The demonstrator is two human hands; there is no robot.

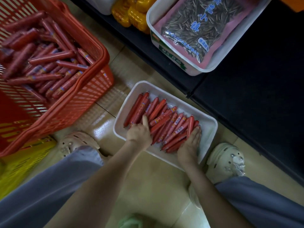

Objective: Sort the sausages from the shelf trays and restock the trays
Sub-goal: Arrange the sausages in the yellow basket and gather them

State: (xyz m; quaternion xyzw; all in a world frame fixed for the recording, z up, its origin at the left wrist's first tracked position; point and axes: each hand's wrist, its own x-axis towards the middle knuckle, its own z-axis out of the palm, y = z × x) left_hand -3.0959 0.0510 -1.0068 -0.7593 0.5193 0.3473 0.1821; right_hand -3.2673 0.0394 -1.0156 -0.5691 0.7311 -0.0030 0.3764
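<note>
Red sausages (166,123) lie in the white tray (207,125) on the floor (148,186). The right hand (189,143) presses them flat-fingered; whether the left hand (139,133) grips any I cannot tell. A hard shove could roll some over the rim.

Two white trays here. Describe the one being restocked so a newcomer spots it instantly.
Start at the red basket on the left; the tray lies right of it on the floor tiles, between the person's shoes. Unlike the shelf tray, which holds a bag of seeds, it holds red sausages.
</note>
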